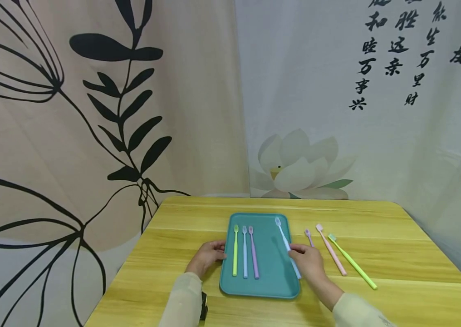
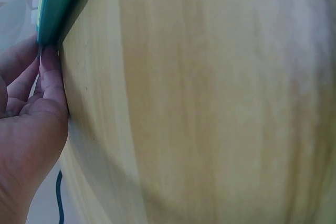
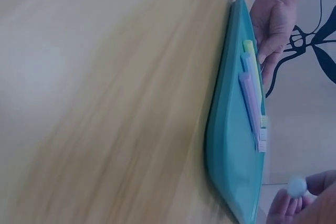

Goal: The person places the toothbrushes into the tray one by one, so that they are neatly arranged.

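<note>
A teal tray [image 1: 271, 279] lies on the table, its left rim pinched between the thumb and fingers of my left hand [image 1: 208, 256]. In the left wrist view, the left fingertips [image 2: 50, 59] meet the tray's edge. Three toothbrushes lie side by side in the tray: a yellow-green toothbrush [image 1: 235, 254], a blue toothbrush [image 1: 244, 256] and a purple toothbrush [image 1: 254, 256]. Over the tray's right side, my right hand [image 1: 310, 263] pinches a light blue toothbrush [image 1: 283, 236], head pointing away. Its rounded handle end [image 3: 297, 187] shows between the fingers in the right wrist view.
Right of the tray, on the wooden table [image 1: 398, 254], lie a pink toothbrush [image 1: 332, 252], a green toothbrush [image 1: 355, 263] and a purple toothbrush [image 1: 309, 237] partly hidden by the right hand. Behind the table hang printed curtains [image 1: 202, 113].
</note>
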`<action>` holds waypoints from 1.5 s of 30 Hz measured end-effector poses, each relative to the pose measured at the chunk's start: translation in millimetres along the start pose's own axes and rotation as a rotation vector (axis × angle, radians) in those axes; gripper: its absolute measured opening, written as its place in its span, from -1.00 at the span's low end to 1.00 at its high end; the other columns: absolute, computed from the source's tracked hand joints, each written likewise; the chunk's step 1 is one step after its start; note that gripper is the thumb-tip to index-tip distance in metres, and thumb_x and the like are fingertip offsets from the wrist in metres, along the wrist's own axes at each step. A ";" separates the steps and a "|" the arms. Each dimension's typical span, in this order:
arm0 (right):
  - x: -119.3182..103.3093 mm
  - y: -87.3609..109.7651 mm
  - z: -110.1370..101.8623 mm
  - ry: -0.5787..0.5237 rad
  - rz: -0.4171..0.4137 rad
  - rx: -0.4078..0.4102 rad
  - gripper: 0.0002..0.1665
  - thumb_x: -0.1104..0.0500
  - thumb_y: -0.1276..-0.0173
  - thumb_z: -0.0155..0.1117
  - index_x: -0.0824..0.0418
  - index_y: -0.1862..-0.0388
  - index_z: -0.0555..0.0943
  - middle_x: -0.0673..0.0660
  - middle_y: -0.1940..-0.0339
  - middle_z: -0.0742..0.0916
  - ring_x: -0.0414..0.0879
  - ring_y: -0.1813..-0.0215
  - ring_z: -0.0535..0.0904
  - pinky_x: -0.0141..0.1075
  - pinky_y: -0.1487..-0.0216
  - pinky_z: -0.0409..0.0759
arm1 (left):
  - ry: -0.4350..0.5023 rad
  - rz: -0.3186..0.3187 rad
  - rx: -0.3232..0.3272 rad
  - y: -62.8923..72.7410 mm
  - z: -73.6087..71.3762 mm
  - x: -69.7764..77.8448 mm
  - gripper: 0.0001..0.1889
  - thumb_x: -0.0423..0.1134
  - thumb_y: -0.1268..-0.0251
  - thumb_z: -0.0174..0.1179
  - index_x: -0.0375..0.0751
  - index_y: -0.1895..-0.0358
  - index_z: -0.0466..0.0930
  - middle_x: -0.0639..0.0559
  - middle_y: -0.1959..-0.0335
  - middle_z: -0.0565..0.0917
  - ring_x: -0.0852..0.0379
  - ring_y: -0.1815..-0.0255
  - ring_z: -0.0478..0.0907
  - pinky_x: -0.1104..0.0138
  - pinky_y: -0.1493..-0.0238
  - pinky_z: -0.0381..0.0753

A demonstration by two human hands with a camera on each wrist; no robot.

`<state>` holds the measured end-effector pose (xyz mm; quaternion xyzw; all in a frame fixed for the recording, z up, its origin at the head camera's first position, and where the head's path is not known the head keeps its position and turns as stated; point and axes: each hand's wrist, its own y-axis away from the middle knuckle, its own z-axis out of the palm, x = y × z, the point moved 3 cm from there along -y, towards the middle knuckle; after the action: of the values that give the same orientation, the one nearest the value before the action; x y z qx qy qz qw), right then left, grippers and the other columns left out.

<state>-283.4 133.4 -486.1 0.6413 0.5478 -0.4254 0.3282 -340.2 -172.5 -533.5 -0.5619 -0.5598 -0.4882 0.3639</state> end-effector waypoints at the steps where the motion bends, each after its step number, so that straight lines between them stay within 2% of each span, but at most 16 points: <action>1: -0.8 0.1 2.3 -0.008 0.006 0.000 -0.70 0.25 -0.31 0.30 0.39 0.05 0.72 0.27 0.10 0.75 0.09 0.06 0.63 -0.15 0.14 0.61 | -0.001 0.000 0.000 -0.1 0.2 0.0 -0.48 -0.62 -0.15 0.23 -0.55 -0.25 0.45 -0.18 0.06 0.62 0.01 0.05 0.54 0.23 -0.03 0.59; 9: 0.2 -3.2 22.2 -0.105 0.068 0.000 -0.70 0.24 -0.36 0.26 0.38 0.02 0.71 0.27 0.05 0.74 0.12 -0.03 0.60 -0.06 0.06 0.59 | -0.004 -0.009 0.011 0.5 0.3 0.9 -0.47 -0.60 -0.16 0.25 -0.54 -0.26 0.45 -0.21 0.02 0.60 -0.02 0.02 0.53 0.17 -0.07 0.57; 14: -1.3 -6.0 29.2 -0.129 0.087 0.018 -0.71 0.24 -0.34 0.28 0.38 0.05 0.72 0.28 0.04 0.73 0.15 -0.03 0.59 -0.05 0.05 0.59 | -0.002 -0.016 0.010 0.1 0.0 1.0 -0.47 -0.60 -0.16 0.25 -0.52 -0.26 0.46 -0.20 0.02 0.60 -0.02 0.02 0.52 0.16 -0.09 0.56; 20: -1.0 -11.8 37.6 -0.133 0.110 0.027 -0.71 0.25 -0.29 0.33 0.39 0.05 0.72 0.28 0.07 0.74 0.08 0.06 0.61 -0.16 0.15 0.62 | 0.009 -0.033 0.004 0.3 -0.1 1.1 -0.47 -0.59 -0.17 0.24 -0.49 -0.27 0.47 -0.19 0.02 0.59 -0.01 0.03 0.52 0.17 -0.08 0.56; 27: 2.1 -19.2 47.9 -0.022 0.038 0.022 -0.71 0.25 -0.25 0.33 0.39 0.10 0.73 0.26 0.14 0.76 0.07 0.12 0.65 -0.12 0.14 0.65 | 0.027 -0.037 -0.003 0.5 -0.7 1.7 -0.47 -0.58 -0.18 0.24 -0.48 -0.28 0.46 -0.19 0.01 0.58 0.00 0.03 0.52 0.19 -0.07 0.57; 32: 2.9 -21.3 55.4 0.044 -0.008 0.008 -0.73 0.25 -0.25 0.33 0.38 0.12 0.74 0.23 0.19 0.76 0.02 0.20 0.65 -0.14 0.22 0.66 | 0.024 -0.030 -0.005 0.9 -0.8 1.7 -0.47 -0.59 -0.18 0.24 -0.49 -0.28 0.46 -0.19 0.01 0.58 0.01 0.04 0.52 0.19 -0.07 0.57; 39: 5.8 -21.1 66.6 0.076 -0.013 0.013 -0.75 0.24 -0.27 0.33 0.37 0.13 0.75 0.21 0.21 0.76 -0.02 0.22 0.63 -0.16 0.23 0.64 | 0.028 -0.021 -0.007 3.3 0.1 1.2 -0.46 -0.61 -0.17 0.23 -0.52 -0.29 0.43 -0.20 0.00 0.57 -0.01 0.02 0.51 0.18 -0.08 0.58; 45: 6.8 -18.7 73.5 0.127 -0.048 0.022 -0.74 0.26 -0.26 0.33 0.39 0.12 0.74 0.23 0.19 0.76 0.02 0.19 0.64 -0.10 0.17 0.64 | 0.032 -0.022 -0.004 3.6 1.2 0.7 -0.46 -0.61 -0.17 0.23 -0.52 -0.28 0.43 -0.20 0.01 0.57 -0.01 0.02 0.51 0.19 -0.06 0.58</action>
<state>-315.2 74.6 -522.5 0.6573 0.5779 -0.3976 0.2755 -336.6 -171.6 -532.7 -0.5487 -0.5591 -0.5023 0.3661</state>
